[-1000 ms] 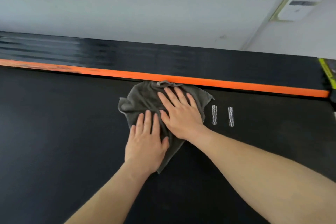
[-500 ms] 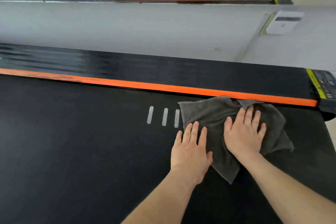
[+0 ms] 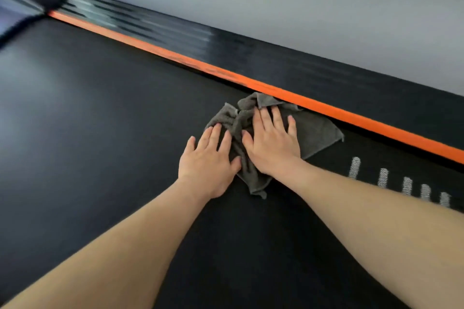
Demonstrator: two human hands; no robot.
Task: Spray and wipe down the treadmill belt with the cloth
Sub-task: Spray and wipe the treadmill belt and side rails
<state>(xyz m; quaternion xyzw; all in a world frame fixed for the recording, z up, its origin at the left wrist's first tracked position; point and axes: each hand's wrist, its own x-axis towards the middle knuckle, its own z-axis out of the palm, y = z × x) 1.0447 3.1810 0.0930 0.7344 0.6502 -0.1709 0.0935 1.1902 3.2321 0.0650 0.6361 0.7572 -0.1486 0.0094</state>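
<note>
Grey wall (image 3: 276, 2) runs along the back, w/ the treadmill's black side rail (image 3: 301, 68) and orange strip (image 3: 326, 109) just below it. The belt (image 3: 100, 133) fills the rest of my view, matte black.

Both hands are flat and spread wide, gripping nothing. The right hand (image 3: 272, 143) presses palm-down on the middle of the cloth (image 3: 316, 133). The left hand (image 3: 208, 160) sits just beside it, fingertips on the cloth's bunched left edge, palm mostly on bare belt. The cloth is grey, crumpled at the front and touching the orange strip at its far corner.

What's changed: half a sec ago the cloth was right of the white marks (image 3: 383, 178), near the belt's end. Now it's left of them, so the stroke has reversed and come back along the far edge. A sec ago it was about here too, so I read this as back-and-forth passes on one lane.

Meaning for the task, imo: wiping is underway, but only the strip nearest the rail is getting covered. The near and left parts of the belt look untouched, though I can't tell wet from dry here. No spray bottle in view.
</note>
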